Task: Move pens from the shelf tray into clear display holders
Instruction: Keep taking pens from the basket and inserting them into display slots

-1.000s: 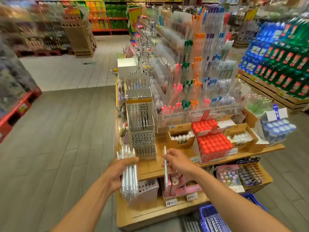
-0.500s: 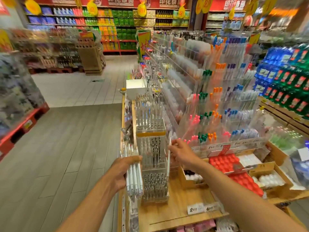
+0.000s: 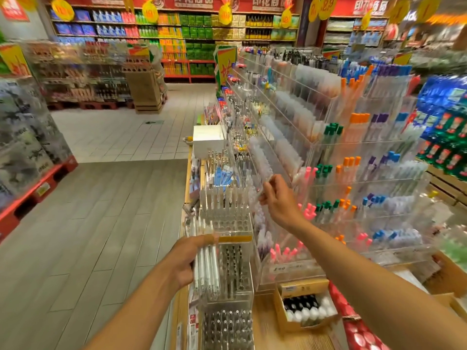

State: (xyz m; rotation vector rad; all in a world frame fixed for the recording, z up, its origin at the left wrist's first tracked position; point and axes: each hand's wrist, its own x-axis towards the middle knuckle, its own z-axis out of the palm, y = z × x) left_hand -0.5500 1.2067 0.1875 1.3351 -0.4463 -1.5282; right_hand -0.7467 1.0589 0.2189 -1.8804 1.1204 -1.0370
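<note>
my left hand point(image 3: 187, 263) grips a bundle of white pens point(image 3: 206, 269); my right hand point(image 3: 276, 198) seems to pinch one blurred pen above the clear holder point(image 3: 225, 218), and could miss a slot.

At lower centre, the wooden shelf point(image 3: 267, 332) carries a clear stacked holder tower point(image 3: 227, 294), a cardboard box of white-capped tubes point(image 3: 307, 308) beside it, and clear tiered pen racks point(image 3: 353, 198) at right.

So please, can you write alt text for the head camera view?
A person's left hand grips a bundle of white pens beside a tiered clear pen holder, while the right hand pinches one clear pen above it.
</note>
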